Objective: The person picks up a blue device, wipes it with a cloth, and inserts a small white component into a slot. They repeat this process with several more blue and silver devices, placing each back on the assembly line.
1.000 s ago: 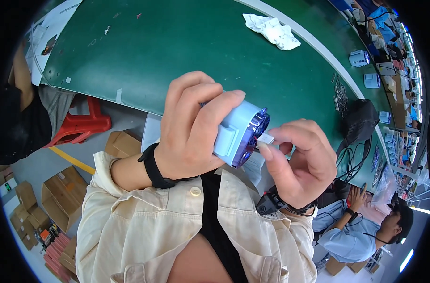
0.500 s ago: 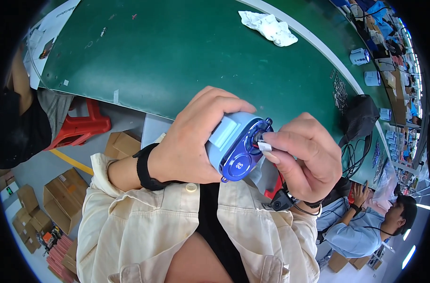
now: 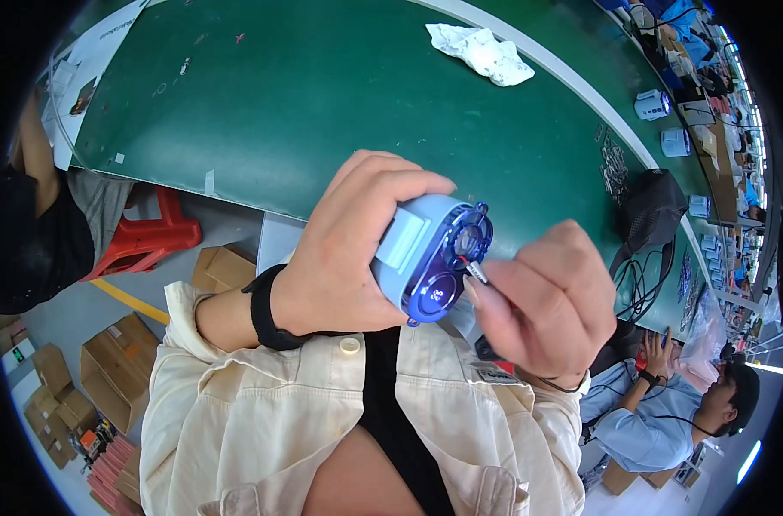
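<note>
Two hands meet over a small pale-blue device (image 3: pixel 426 258) with a dark blue round face, held above the near edge of the green counter (image 3: pixel 323 103). Left of the device, the left hand (image 3: pixel 348 249), a black band on its wrist, is clamped around the body. Right of the device, the right hand (image 3: pixel 542 301) has its fingertips pinched together on a thin red-and-white wire end (image 3: pixel 475 271) touching the blue face. Beyond the device, far up the counter, lies a crumpled white cloth (image 3: pixel 482 53). Down to the right, another person sits in a light blue shirt (image 3: pixel 658 426).
</note>
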Demonstrator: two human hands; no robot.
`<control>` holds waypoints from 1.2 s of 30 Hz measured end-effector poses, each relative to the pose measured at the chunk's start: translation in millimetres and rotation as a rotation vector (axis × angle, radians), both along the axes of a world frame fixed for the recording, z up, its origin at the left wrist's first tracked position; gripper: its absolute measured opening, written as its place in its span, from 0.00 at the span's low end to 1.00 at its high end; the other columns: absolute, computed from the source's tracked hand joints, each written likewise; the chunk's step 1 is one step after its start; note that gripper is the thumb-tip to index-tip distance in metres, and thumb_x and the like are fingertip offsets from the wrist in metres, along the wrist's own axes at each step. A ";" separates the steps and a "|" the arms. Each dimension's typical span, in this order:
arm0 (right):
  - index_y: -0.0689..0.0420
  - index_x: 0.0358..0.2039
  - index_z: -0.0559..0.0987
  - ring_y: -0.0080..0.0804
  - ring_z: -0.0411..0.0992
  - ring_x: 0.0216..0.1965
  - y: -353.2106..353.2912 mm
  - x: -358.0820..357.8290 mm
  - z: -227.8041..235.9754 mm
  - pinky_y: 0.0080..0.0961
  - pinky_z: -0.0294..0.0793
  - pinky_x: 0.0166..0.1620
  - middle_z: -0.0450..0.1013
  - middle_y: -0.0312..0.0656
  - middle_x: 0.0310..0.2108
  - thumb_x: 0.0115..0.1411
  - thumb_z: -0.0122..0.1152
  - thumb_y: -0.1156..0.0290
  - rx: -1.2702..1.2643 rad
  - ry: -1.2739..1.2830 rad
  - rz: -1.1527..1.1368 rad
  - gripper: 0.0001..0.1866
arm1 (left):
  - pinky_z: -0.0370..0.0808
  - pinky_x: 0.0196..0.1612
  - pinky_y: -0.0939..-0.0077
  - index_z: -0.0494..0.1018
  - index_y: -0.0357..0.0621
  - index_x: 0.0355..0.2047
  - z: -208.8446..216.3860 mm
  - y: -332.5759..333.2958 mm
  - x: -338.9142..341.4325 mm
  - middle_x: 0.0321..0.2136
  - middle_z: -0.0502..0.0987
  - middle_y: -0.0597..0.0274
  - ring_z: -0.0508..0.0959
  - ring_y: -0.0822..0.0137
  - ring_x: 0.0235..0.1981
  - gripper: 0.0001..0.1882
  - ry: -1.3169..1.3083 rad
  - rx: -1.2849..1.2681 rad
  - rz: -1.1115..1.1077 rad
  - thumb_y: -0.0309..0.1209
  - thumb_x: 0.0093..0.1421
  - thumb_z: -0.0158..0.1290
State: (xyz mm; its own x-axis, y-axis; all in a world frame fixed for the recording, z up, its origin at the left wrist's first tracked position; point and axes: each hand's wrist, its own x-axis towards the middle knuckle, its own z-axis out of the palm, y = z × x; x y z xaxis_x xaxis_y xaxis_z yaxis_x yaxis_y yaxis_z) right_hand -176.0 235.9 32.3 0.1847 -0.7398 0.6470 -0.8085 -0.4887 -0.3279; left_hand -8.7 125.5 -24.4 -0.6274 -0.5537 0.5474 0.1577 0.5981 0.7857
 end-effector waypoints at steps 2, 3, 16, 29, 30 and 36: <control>0.65 0.30 0.81 0.30 0.67 0.24 1.6 4.8 2.8 0.25 0.62 0.26 0.71 0.41 0.26 0.41 0.74 0.75 0.074 -0.079 -0.009 0.14 | 0.72 0.45 0.64 0.70 0.41 0.46 0.9 -0.2 0.1 0.40 0.75 0.55 0.75 0.54 0.41 0.34 -0.008 -0.067 0.064 0.31 0.37 0.70; 0.64 0.30 0.81 0.30 0.67 0.24 2.9 6.7 4.9 0.25 0.62 0.26 0.71 0.41 0.26 0.41 0.73 0.74 0.149 -0.158 -0.026 0.14 | 0.72 0.45 0.64 0.70 0.41 0.46 0.9 0.1 -0.2 0.40 0.75 0.55 0.75 0.54 0.41 0.34 -0.011 -0.099 0.091 0.31 0.37 0.70; 0.63 0.28 0.84 0.32 0.67 0.24 -36.7 -33.2 42.4 0.26 0.64 0.27 0.74 0.41 0.28 0.39 0.65 0.72 0.228 -0.012 0.513 0.13 | 0.73 0.44 0.67 0.71 0.41 0.45 -5.4 0.9 -0.6 0.40 0.76 0.58 0.76 0.56 0.40 0.34 -0.070 0.299 -0.391 0.36 0.37 0.71; 0.63 0.28 0.80 0.30 0.67 0.23 -31.1 -28.6 30.4 0.25 0.63 0.26 0.73 0.40 0.26 0.48 0.69 0.76 0.424 -0.172 0.381 0.07 | 0.72 0.44 0.65 0.70 0.41 0.45 -5.4 -0.1 -1.6 0.41 0.76 0.56 0.76 0.54 0.40 0.34 -0.070 0.177 -0.281 0.33 0.35 0.70; 0.63 0.28 0.80 0.28 0.67 0.24 -26.8 -24.7 32.1 0.24 0.63 0.27 0.73 0.40 0.26 0.49 0.68 0.77 0.507 -0.244 0.276 0.06 | 0.72 0.44 0.65 0.70 0.41 0.45 -5.2 -1.0 -1.7 0.41 0.76 0.56 0.76 0.54 0.40 0.34 -0.072 0.154 -0.255 0.33 0.35 0.70; 0.66 0.28 0.78 0.20 0.66 0.25 -8.0 -6.2 26.5 0.18 0.63 0.29 0.72 0.39 0.27 0.54 0.64 0.82 0.654 -0.565 -0.084 0.02 | 0.72 0.45 0.66 0.71 0.41 0.45 -5.1 1.1 -3.6 0.41 0.76 0.56 0.76 0.54 0.41 0.33 -0.080 0.198 -0.204 0.32 0.35 0.69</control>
